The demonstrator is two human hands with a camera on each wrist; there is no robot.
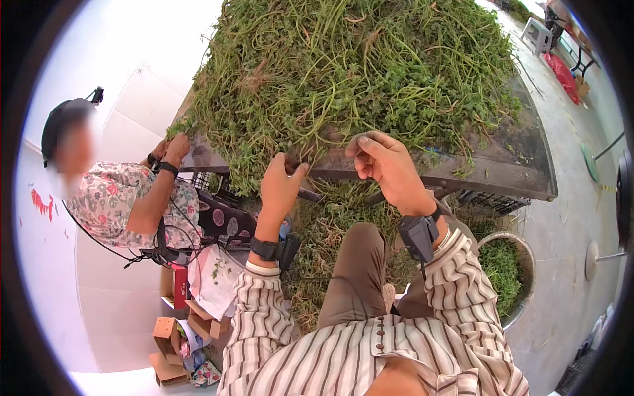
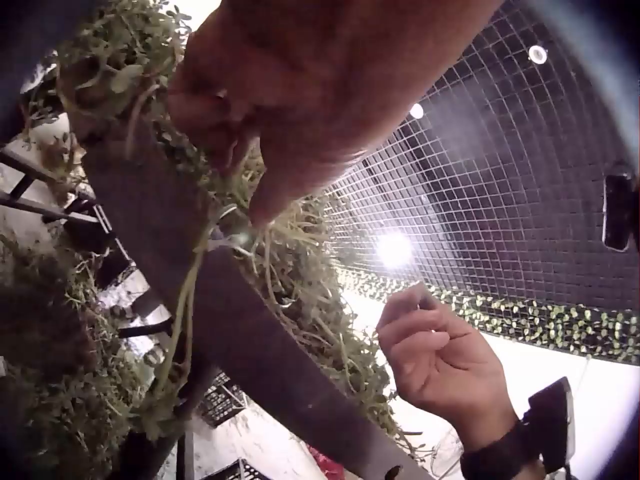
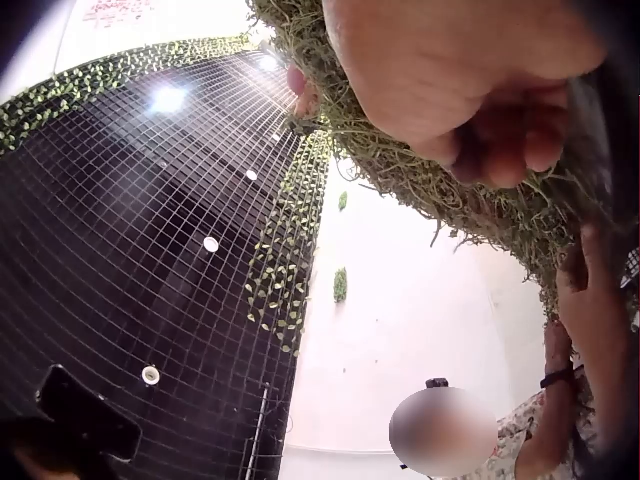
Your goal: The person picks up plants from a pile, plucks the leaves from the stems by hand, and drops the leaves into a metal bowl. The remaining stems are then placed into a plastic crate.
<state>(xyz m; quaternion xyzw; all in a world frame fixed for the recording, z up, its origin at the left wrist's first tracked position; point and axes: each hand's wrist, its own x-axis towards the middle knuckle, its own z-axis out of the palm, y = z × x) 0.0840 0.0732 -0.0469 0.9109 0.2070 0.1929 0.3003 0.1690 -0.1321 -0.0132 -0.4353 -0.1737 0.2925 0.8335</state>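
A large heap of leafy green stems [image 1: 356,72] covers the table [image 1: 522,155]. My left hand [image 1: 281,181] is at the table's near edge, its fingers and thumb curved against the front of the heap. In the left wrist view this hand pinches a few long stems [image 2: 190,300], which hang down past the table edge to leafy ends. My right hand [image 1: 389,165] is raised just off the heap's near side, fingers curled in and thumb against the index finger. Nothing shows in its grasp. Its fingertips look dark.
Another person [image 1: 142,198] sits to the left with hands at the heap's corner. A round basin [image 1: 525,264] of greens stands at my right, and loose plants [image 1: 337,264] lie under the table. Cardboard boxes [image 1: 168,350] are at lower left; a white stool [image 1: 536,36] stands far right.
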